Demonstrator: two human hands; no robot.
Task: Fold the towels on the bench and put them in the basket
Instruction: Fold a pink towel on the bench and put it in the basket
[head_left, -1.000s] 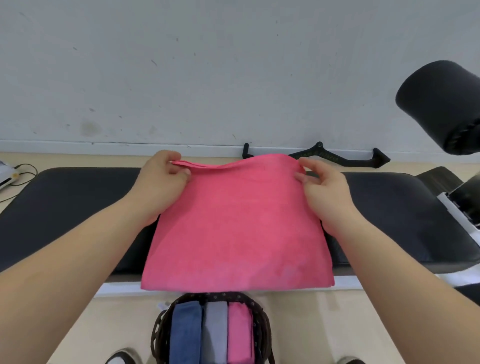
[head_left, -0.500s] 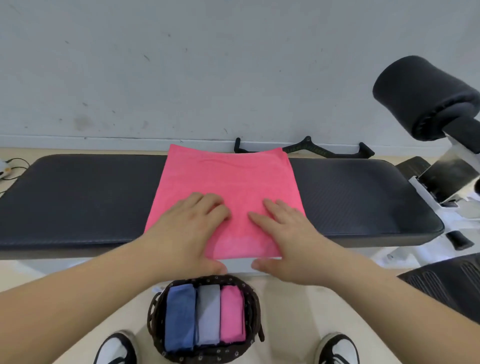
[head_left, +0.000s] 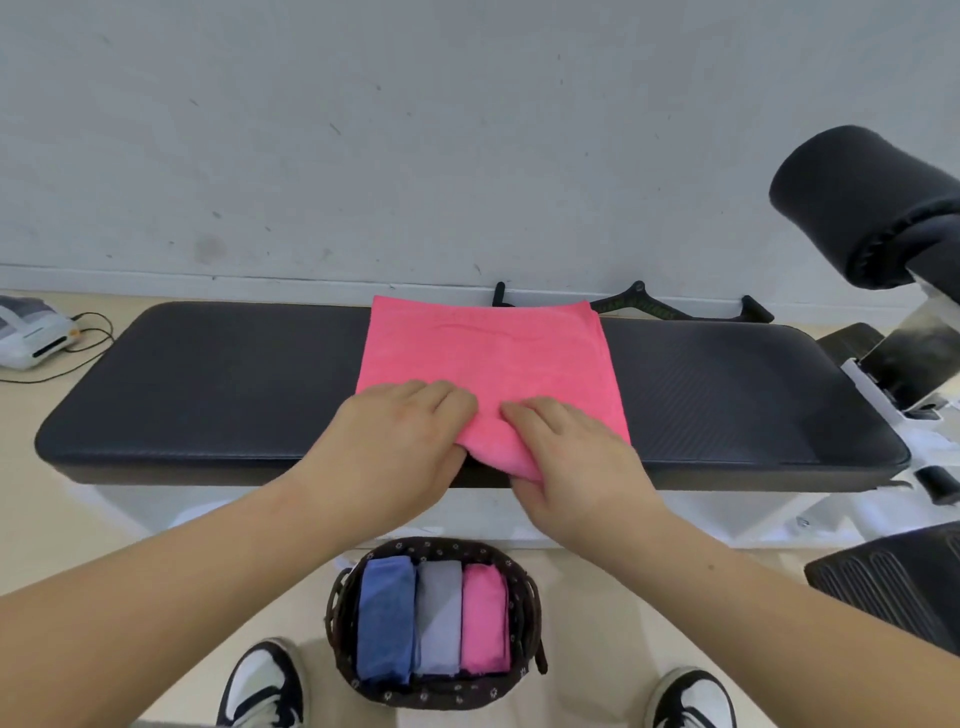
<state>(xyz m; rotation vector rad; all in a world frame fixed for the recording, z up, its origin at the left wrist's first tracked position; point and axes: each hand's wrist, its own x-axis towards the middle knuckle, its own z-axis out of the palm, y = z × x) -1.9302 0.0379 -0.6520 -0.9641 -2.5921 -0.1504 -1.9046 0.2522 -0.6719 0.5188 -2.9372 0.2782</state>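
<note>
A pink towel (head_left: 488, 358), folded into a square, lies across the middle of the black bench (head_left: 218, 384). My left hand (head_left: 395, 441) and my right hand (head_left: 576, 462) both grip its near edge, side by side, and the edge is bunched and lifted between them. On the floor below stands a dark woven basket (head_left: 436, 696). Inside it sit three folded towels: blue (head_left: 387, 618), grey (head_left: 440, 616) and pink (head_left: 485, 618).
A black padded roller (head_left: 862, 202) on a white frame rises at the bench's right end. A black handle bar (head_left: 639, 306) lies behind the bench against the wall. A white device with a cable (head_left: 31, 332) sits at far left. My shoes flank the basket.
A second ago both hands held the towel's far corners and laid them down. Then they pressed flat on its near half. Now their fingers have curled and bunched up the near edge.
</note>
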